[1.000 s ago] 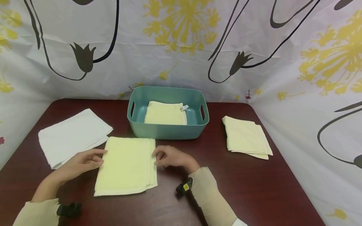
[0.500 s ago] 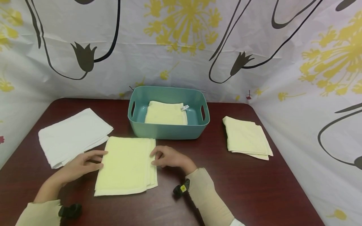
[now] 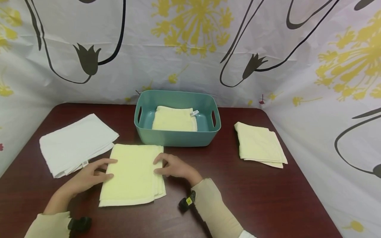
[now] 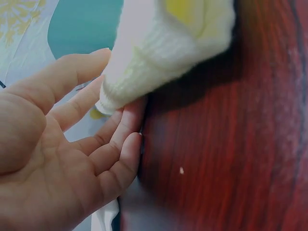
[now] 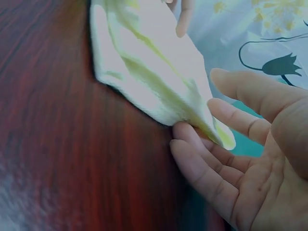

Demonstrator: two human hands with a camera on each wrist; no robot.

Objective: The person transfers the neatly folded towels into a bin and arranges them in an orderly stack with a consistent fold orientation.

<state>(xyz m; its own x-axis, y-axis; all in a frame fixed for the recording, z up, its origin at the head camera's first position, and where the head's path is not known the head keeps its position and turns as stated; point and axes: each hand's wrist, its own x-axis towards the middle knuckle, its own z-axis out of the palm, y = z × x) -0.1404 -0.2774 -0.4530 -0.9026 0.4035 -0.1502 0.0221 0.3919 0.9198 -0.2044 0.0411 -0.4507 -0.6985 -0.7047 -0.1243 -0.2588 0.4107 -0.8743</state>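
Note:
A folded pale yellow towel [image 3: 134, 175] lies flat on the dark red table, its layers slightly staggered along the right side. At its left edge is my left hand [image 3: 84, 177], thumb and index fingertips over the top layer. The left wrist view has the other fingers [image 4: 130, 120] low at the towel's edge, partly hidden behind it. Opposite, my right hand [image 3: 178, 168] reaches over the right edge with thumb and index finger apart. In the right wrist view its lower fingers [image 5: 192, 144] touch the underside of the edge. Neither hand visibly pinches the cloth.
Behind the towel stands a teal bin [image 3: 178, 138] with side handle holes, holding a folded yellow towel [image 3: 174, 119] with a white tag. A folded white towel [image 3: 77, 142] lies at left, another yellow towel [image 3: 260, 143] at right. A patterned curtain [image 3: 178, 49] hangs behind the table.
Both hands have moved slightly inward, their fingertips further over the towel's left and right edges. A white tag on the white towel has come into view. The yellow towel between the hands stays put.

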